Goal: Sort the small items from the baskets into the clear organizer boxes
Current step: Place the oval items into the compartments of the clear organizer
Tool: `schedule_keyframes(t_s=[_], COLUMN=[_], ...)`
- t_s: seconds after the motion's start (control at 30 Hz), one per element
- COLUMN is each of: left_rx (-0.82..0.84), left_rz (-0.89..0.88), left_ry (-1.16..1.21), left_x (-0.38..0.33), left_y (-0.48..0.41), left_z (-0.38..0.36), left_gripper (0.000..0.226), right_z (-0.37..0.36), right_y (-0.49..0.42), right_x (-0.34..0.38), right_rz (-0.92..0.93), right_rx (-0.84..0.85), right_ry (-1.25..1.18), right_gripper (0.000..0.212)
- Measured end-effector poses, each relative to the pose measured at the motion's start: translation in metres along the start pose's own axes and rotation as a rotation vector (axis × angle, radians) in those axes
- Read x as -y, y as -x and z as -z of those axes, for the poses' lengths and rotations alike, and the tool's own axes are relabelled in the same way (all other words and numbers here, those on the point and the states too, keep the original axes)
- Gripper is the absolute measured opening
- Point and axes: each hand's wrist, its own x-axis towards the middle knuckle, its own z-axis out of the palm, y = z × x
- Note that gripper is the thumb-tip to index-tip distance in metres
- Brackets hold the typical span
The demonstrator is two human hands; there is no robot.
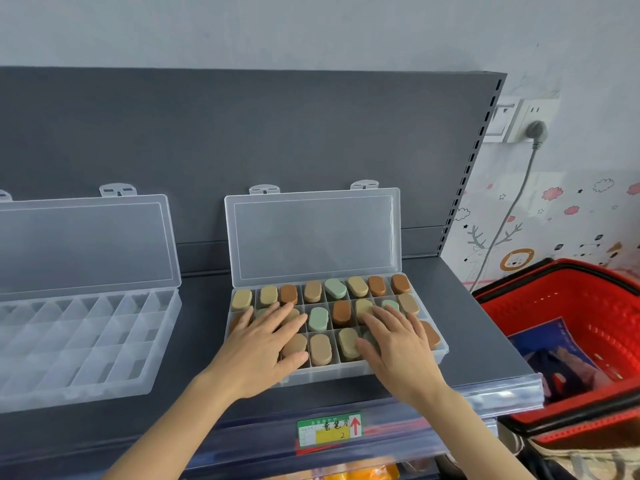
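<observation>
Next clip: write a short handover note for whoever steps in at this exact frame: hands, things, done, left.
Hands: left hand and right hand lie flat, fingers straight, on the oval pieces in the right organizer box; neither grips anything.
Done: each compartment that shows there holds a piece; those under the hands are hidden; lid up.
The left organizer box has its lid up and holds nothing visible.
The red basket stands right of the shelf; pieces in it cannot be made out.
Left: probably fill the left organizer box.
</observation>
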Motion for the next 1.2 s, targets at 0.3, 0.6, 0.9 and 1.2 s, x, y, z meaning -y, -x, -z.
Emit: schedule_keyframes(t_s=[0.3, 0.6, 0.9, 1.2], left_rx=[-0.095, -0.129, -0.153, -0.238], left_rz=[0.085, 0.275, 0.399, 0.489], left_ry=[0.067, 0.025, 0.058, 0.023], left_x=[-0.007, 0.010, 0.055, 0.157], left_y=[0.013, 0.062, 0.146, 0.275], left_z=[0.025, 0.022, 0.025, 0.028], left_gripper=[0.075, 0.093, 0.090, 0.093], right_z=[0.014, 0.002, 0.002, -0.013], right_y=[-0.007, -0.009, -0.003, 0.009], right_x=[0.012, 0.045, 0.134, 0.288], right_rz=[0.101, 0.252, 0.363, 0.435], right_rx=[-0.039, 0.083, 0.098, 0.173], right_ry=[-0.112, -0.084, -0.064, -0.213], right_gripper=[0.050, 0.063, 0.068, 0.068])
